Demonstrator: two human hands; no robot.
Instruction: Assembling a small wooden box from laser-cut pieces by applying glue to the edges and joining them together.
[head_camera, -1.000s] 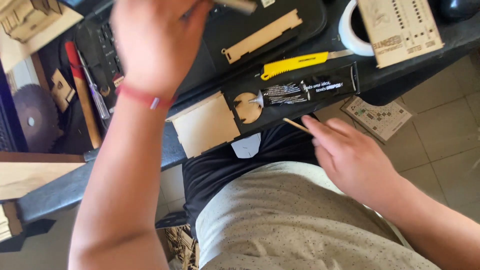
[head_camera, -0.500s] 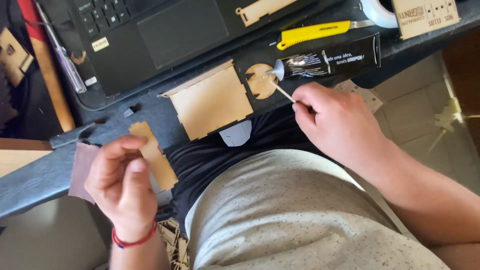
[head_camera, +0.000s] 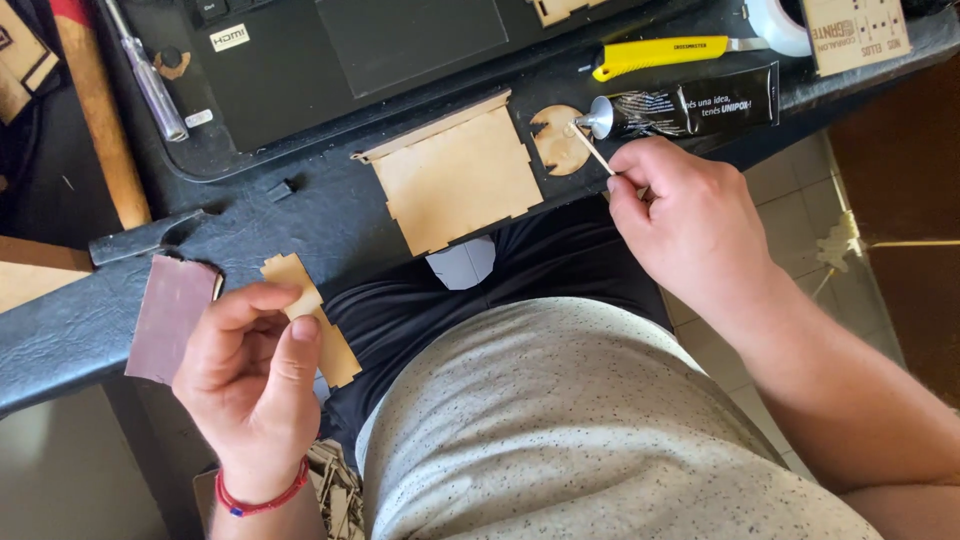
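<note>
Head view: left hand (head_camera: 250, 375), lower left of frame, pinches a small notched wood piece (head_camera: 310, 318) between thumb and fingers, held in the air just in front of the tabletop (head_camera: 300, 215) edge. A dark brown sandpaper sheet (head_camera: 172, 317) lies just beside it, overhanging the edge.

Right hand (head_camera: 690, 220), centre right, fingers pressed together on a thin wooden stick (head_camera: 592, 150). Stick tip sits at the nozzle of a black glue tube (head_camera: 690, 105) and over a round wood disc (head_camera: 557, 140). A larger flat wood panel (head_camera: 455, 175) lies left of the disc, touching or nearly so. Yellow utility knife (head_camera: 665, 55) above the tube, laptop (head_camera: 340, 60) at top, screwdriver (head_camera: 150, 80) upper left.

Risks, as a judgement:
- Tube lies open on its side: glue could ooze onto the tabletop or disc.
- Too much glue on the stick could drip on the panel or the lap below.
- The small piece is held off the tabletop: a loose pinch drops it to the floor.
</note>
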